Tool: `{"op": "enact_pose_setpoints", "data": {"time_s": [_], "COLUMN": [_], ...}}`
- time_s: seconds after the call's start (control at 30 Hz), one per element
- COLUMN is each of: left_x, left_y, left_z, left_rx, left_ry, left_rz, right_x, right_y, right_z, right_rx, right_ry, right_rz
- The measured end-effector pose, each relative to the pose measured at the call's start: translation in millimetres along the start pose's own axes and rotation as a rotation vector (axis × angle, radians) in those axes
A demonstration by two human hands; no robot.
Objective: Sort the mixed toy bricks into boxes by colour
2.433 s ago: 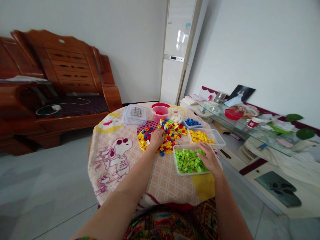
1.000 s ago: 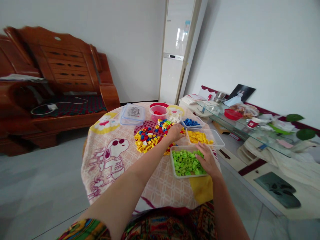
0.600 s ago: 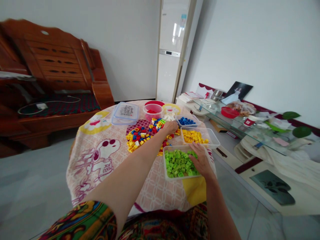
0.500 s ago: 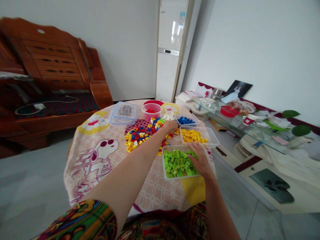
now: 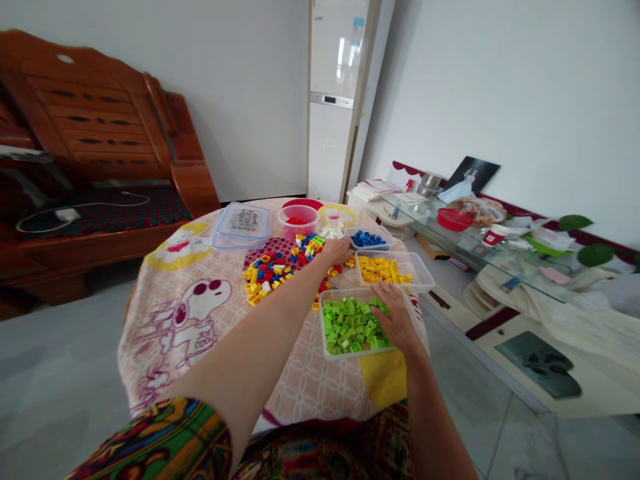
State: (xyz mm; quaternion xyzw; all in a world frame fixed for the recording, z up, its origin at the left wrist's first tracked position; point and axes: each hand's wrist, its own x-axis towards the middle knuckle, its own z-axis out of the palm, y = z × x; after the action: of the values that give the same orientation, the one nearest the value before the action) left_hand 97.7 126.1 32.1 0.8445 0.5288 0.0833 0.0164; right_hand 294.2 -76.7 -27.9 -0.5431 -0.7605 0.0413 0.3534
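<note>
My left hand (image 5: 338, 251) reaches across the mixed pile of toy bricks (image 5: 270, 272), between the white bricks (image 5: 333, 230) and the box of yellow bricks (image 5: 382, 269). Its fingers are small and turned away, so what they hold, if anything, is hidden. My right hand (image 5: 395, 315) rests over the right side of the clear box (image 5: 324, 345) of green bricks (image 5: 354, 321). Those fingers are stretched out and spread, with nothing seen in them. Blue bricks (image 5: 368, 239) fill a shallow box just beyond my left hand.
Behind the pile stands a round tub (image 5: 299, 220) with red bricks. Stacked lids (image 5: 242, 225) lie at the back left of the cloth-covered round table (image 5: 200, 293). A glass-topped stand (image 5: 450, 243) with household items is on the right; a wooden bench (image 5: 100, 133) stands left.
The whole view has shifted slightly, so things sit a little further left. Both hands keep nearly the same places over the bricks and the green box.
</note>
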Motion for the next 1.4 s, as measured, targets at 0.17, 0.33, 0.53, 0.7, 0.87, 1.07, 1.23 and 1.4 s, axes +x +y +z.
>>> {"op": "enact_pose_setpoints", "data": {"time_s": [0.17,0.33,0.53,0.7,0.87,1.07,1.23,1.4], "left_x": [-4.5,-6.8,-6.2,-9.3,-32.9,-57.8,-53.3,-30.2], "left_y": [0.2,2.2,6.0,5.3,-14.5,-41.7,-27.9,-1.7], "left_z": [3.2,5.7,2.1,-4.5,-11.7,-27.7,-36.4,-24.4], "left_rx": [0.002,0.051,0.1,0.122,0.169,0.274,0.249,-0.034], "left_ry": [0.03,0.012,-0.039,-0.076,-0.073,-0.126,-0.064,0.037], "left_rz": [-0.003,0.026,0.08,0.128,0.153,0.12,0.034,0.027], "right_x": [1.1,1.2,0.7,0.9,1.7,1.9,1.9,2.0], "right_y": [1.6,2.4,1.9,2.2,1.2,0.1,0.2,-0.3], "right_z": [-1.2,-1.5,-1.4,-1.5,-2.2,-2.1,-2.4,-3.0], "right_rx": [-0.021,-0.029,-0.034,-0.028,-0.023,-0.028,-0.031,-0.023], "right_ry": [-0.023,-0.023,-0.026,-0.025,-0.025,-0.019,-0.015,-0.014], "right_rz": [-0.007,-0.01,-0.004,-0.006,-0.004,0.008,-0.008,-0.008]}}
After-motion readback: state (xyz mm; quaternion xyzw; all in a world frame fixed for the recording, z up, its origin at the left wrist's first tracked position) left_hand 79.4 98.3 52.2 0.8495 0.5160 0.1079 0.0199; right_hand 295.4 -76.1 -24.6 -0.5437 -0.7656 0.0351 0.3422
